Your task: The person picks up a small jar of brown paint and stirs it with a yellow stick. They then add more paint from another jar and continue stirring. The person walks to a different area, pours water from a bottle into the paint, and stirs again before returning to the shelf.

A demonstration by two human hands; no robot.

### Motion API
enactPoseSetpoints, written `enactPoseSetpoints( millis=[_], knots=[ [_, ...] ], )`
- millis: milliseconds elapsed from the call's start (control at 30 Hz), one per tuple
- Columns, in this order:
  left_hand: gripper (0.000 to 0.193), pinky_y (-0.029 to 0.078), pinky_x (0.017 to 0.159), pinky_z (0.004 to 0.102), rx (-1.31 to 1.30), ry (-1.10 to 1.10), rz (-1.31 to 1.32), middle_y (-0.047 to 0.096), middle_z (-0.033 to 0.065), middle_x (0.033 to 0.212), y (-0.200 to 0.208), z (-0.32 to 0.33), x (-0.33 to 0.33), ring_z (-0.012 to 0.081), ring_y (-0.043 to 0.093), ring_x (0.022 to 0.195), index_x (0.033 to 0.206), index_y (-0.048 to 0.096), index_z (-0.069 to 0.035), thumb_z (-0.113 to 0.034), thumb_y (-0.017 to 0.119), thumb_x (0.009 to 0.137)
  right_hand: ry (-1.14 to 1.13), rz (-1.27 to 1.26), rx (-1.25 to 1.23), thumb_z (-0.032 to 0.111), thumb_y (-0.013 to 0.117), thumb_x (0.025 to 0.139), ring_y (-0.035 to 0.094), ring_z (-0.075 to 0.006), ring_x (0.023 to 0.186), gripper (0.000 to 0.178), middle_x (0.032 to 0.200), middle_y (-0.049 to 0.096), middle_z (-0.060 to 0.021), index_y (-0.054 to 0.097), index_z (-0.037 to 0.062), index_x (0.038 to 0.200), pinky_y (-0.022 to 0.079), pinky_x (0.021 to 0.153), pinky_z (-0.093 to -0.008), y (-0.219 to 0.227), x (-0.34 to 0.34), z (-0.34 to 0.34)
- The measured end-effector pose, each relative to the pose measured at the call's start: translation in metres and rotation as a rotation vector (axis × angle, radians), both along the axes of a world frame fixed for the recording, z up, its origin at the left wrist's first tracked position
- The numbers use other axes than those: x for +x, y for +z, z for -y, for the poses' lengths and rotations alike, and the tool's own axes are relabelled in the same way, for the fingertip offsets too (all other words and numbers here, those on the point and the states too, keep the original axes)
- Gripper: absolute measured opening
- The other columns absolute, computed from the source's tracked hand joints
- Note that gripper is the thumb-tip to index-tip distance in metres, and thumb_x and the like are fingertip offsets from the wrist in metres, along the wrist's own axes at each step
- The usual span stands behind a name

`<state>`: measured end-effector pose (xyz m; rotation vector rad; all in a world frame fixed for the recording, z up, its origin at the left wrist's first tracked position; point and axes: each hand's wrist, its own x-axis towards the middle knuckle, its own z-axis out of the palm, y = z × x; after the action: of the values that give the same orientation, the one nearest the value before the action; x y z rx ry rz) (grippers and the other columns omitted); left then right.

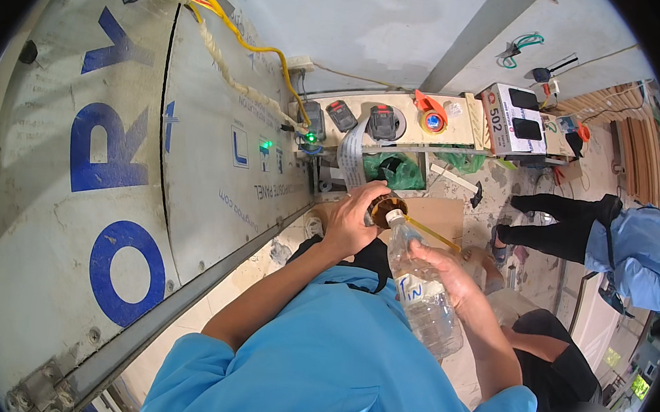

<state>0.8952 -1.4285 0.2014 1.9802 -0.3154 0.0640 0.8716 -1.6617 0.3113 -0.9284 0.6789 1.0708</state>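
My left hand (352,222) is closed around a small dark cup-shaped container (377,212), its open mouth showing a brown inside. A clear plastic bottle (431,325) with a white label is gripped near its upper part by my right hand (446,269). The bottle tilts, with its neck at the container's rim. Whether liquid is flowing out of it, I cannot tell. From beside the bottle's neck a thin yellow strip (433,235) runs off to the right.
Ahead stands a bench (455,135) with power-tool batteries (341,116), an orange tape dispenser (428,109) and a carton (504,103) bearing two phones. A green plastic bag (403,173) lies below. Large panels (125,165) stand left. One person (628,248) stands right; another (556,355) is nearer.
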Motion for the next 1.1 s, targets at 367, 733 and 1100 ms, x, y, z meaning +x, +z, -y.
enactPoseSetpoints(
  millis=[367, 733, 1100],
  knots=[
    [0.069, 0.056, 0.103, 0.0455, -0.036, 0.026, 0.005, 0.067, 0.0129, 0.141, -0.004, 0.013, -0.006, 0.0375, 0.066, 0.128, 0.136, 0.062, -0.01, -0.004, 0.087, 0.072, -0.012, -0.032, -0.038, 0.043, 0.076, 0.102, 0.072, -0.0119, 0.08, 0.039, 0.097, 0.076, -0.0035, 0.074, 0.0046, 0.112, 0.06, 0.073, -0.029, 0.002, 0.003, 0.007],
    [0.067, 0.055, 0.103, 0.0461, -0.045, 0.031, -0.01, 0.07, 0.0122, 0.135, -0.008, 0.018, -0.009, 0.0371, 0.066, 0.126, 0.135, 0.063, -0.01, -0.008, 0.091, 0.074, 0.173, 0.052, -0.173, 0.053, 0.079, 0.098, 0.072, -0.0128, 0.087, 0.053, 0.102, 0.079, -0.0077, 0.078, 0.0012, 0.109, 0.058, 0.079, -0.0289, -0.005, 0.005, 0.016],
    [0.067, 0.054, 0.105, 0.0468, -0.057, 0.026, -0.054, 0.068, 0.0125, 0.137, -0.007, 0.019, -0.015, 0.0378, 0.065, 0.127, 0.136, 0.062, -0.011, -0.004, 0.087, 0.074, 0.109, 0.008, -0.136, 0.051, 0.077, 0.099, 0.074, -0.0156, 0.093, 0.055, 0.112, 0.078, -0.008, 0.074, 0.0028, 0.126, 0.058, 0.087, -0.0318, 0.002, 0.005, 0.015]
  ],
)
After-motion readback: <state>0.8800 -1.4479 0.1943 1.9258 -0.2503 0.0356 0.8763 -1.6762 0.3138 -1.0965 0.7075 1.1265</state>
